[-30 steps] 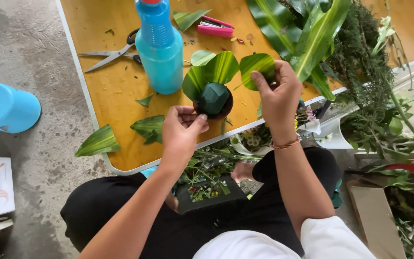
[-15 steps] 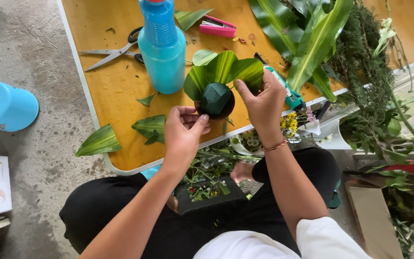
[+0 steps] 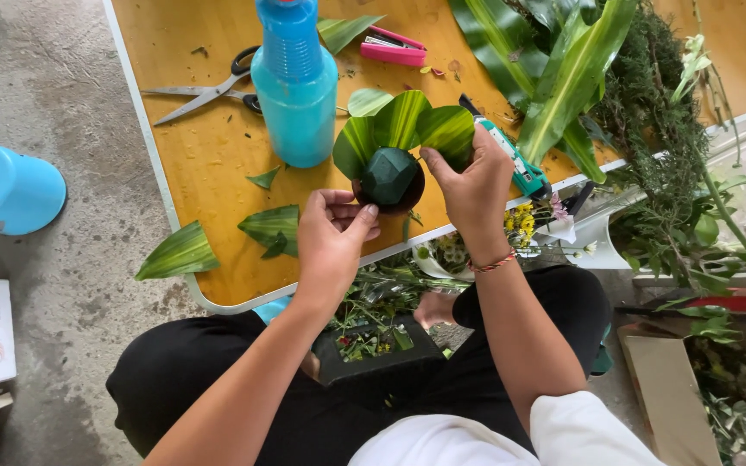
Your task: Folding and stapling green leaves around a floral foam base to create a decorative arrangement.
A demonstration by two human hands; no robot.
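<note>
left hand (image 3: 331, 235) pinching dark pot (image 3: 388, 181) rim at 7 o'clock | right hand (image 3: 474, 185) pressing striped leaf (image 3: 447, 131) at 2 | best kept snug, overlaps even

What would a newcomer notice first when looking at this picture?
First, the two hands at the table's near edge: the left hand steadies a small dark pot holding green floral foam, while the right hand presses striped green leaves around its far side. Next, the tall blue spray bottle standing just behind it, with scissors to its left. A heap of large leaves fills the table's right side.
</note>
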